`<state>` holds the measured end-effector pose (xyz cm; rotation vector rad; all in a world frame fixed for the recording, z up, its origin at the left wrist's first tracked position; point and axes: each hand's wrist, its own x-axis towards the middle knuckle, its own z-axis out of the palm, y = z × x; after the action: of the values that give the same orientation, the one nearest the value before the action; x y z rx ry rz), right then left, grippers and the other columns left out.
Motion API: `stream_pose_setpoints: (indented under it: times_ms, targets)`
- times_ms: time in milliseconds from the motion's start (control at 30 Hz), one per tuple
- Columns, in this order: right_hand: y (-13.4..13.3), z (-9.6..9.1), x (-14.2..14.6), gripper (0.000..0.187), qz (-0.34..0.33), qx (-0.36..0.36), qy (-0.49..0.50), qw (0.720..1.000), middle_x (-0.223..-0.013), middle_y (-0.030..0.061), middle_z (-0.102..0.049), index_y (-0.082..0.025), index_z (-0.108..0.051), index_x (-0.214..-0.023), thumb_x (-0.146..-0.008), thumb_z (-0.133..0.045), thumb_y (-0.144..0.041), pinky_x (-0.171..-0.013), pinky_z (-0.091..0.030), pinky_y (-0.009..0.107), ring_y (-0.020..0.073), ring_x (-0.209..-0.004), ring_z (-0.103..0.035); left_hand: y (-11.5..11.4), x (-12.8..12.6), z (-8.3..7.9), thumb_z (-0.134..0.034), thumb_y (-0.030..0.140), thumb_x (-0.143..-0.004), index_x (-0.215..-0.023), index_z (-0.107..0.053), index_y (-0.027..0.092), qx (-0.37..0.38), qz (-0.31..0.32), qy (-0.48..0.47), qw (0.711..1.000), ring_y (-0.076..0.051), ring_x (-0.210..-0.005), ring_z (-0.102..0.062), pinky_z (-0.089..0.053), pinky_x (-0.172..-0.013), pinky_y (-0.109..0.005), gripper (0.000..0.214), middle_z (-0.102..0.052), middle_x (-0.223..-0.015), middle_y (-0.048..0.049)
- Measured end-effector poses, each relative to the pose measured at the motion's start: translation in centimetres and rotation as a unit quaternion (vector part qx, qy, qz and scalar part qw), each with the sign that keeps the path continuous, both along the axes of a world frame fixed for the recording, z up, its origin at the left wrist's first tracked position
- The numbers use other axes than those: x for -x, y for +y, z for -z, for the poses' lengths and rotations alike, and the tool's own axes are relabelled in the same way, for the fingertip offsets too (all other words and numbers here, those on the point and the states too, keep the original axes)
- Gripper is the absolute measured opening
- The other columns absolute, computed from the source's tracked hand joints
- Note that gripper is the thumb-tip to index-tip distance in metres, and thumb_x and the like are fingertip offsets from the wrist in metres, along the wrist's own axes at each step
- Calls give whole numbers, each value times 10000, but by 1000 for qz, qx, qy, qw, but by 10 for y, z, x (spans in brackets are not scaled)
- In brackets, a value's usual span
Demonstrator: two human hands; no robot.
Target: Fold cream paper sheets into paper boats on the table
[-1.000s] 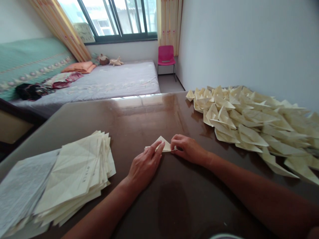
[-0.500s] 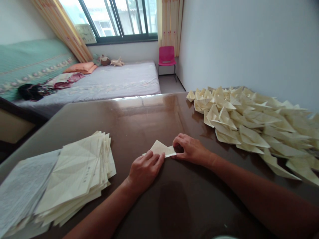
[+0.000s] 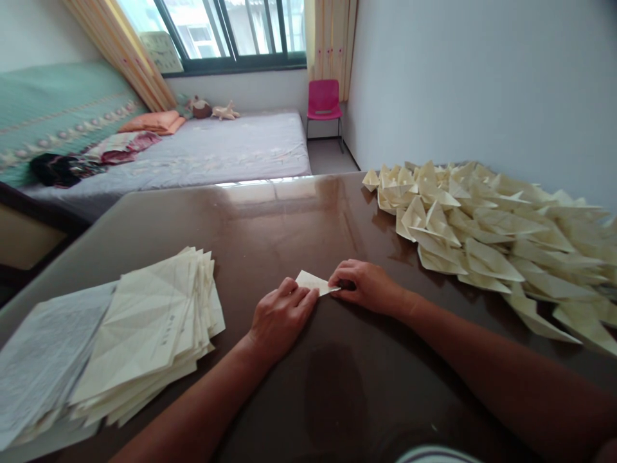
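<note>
At the far left of the desk [image 3: 270, 218] lies a fanned stack of cream sheets [image 3: 144, 334], creased with fold lines. The top sheet carries a short line of dark printed marks, too small to read. Greyer sheets [image 3: 43, 360] sit beside it, covered in fine print that blurs into texture, and the frame's edge cuts them off.

Near the middle of the desk, at its near side, lies the folded paper [image 3: 313, 281], a small cream triangle lying flat between both hands. The left hand [image 3: 282, 315] rests knuckles up with its fingers curled close, their tips on the paper's left part. Its thumb is hidden underneath, so I cannot tell whether it grips or only presses. The right hand [image 3: 369, 286] is closed down on the paper's right tip, thumb and forefinger meeting there (the tip itself is mostly covered).

To the right, well apart from the hands, a heap of folded paper shapes [image 3: 482, 231] spreads along the wall side and runs out of frame. Its far pieces overlap too much to tell apart.
</note>
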<state>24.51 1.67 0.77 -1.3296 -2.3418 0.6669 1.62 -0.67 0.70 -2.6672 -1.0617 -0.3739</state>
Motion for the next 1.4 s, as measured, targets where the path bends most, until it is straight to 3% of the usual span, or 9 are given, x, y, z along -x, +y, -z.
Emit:
stream_pose_setpoints:
  times_ms: [233,367,433,633,800,900,1033,1200,1400]
  targets:
    - [-3,-7,5,239,-15,-49,-57,997,-900,31,-673,-219,-685,-909,-944,-475,-328,-789,-405,252,145,-889,-567,1,-4,4,-451,266,-961,-1220,-567,234,0,-22,-4,1000,-168,-861,-564,-457,-666,-278,286,-682,-917,-16]
    - [-4,-5,11,236,37,-33,-67,997,-916,28,-664,-213,-647,-936,-957,-441,-328,-776,-401,242,138,-883,-585,3,-5,6,-438,257,-962,-1364,-443,259,13,-48,-5,999,-170,-978,-569,-499,-738,-272,402,-618,-1204,-32]
    - [-3,-3,14,209,53,-19,-74,996,-924,22,-656,-213,-623,-937,-953,-444,-320,-761,-397,237,135,-876,-591,3,-4,6,-451,239,-952,-1354,-454,289,27,-46,1,999,-176,-1040,-554,-509,-759,-261,405,-555,-1303,-31]
    - [-4,1,18,171,96,-33,-98,990,-980,29,-624,-210,-549,-1019,-935,-467,-335,-687,-382,238,143,-822,-587,7,-2,5,-474,230,-941,-1265,-538,271,69,15,21,997,-167,-957,-543,-521,-750,-257,332,-603,-1209,-32]
    - [-12,-3,20,272,79,-47,-157,983,-989,32,-602,-229,-610,-976,-968,-392,-392,-663,-381,242,145,-801,-595,9,-4,3,-425,256,-962,-1229,-554,297,93,-14,8,996,-170,-1014,-524,-510,-734,-253,299,-572,-1284,2]
    - [-15,-5,20,309,71,-60,-172,981,-994,38,-611,-235,-628,-1005,-960,-399,-439,-661,-381,251,158,-823,-603,13,-4,5,-417,274,-962,-1247,-545,279,83,-36,-11,996,-203,-1149,-475,-487,-863,-314,312,-508,-1373,-12]
    - [-14,-3,18,286,63,-38,-136,988,-1010,16,-617,-259,-634,-1025,-941,-446,-457,-657,-379,241,141,-834,-609,21,-3,10,-437,292,-950,-1360,-449,196,75,-44,-42,995,-250,-1304,-360,-347,-1056,-421,421,-483,-1393,-81]
    - [-11,0,16,240,59,-15,-89,994,-1008,4,-614,-263,-634,-1038,-928,-486,-415,-680,-384,234,126,-830,-605,24,0,9,-484,338,-921,-1323,-494,208,111,-54,-52,991,-246,-1191,-457,-314,-1067,-461,422,-577,-1179,-92]
    - [-11,2,14,222,53,-15,-68,996,-988,5,-615,-260,-631,-1022,-925,-494,-405,-688,-380,235,133,-825,-599,25,1,7,-491,351,-909,-1336,-476,225,121,-54,-56,990,-278,-1297,-349,-230,-1108,-490,446,-496,-1316,-88]
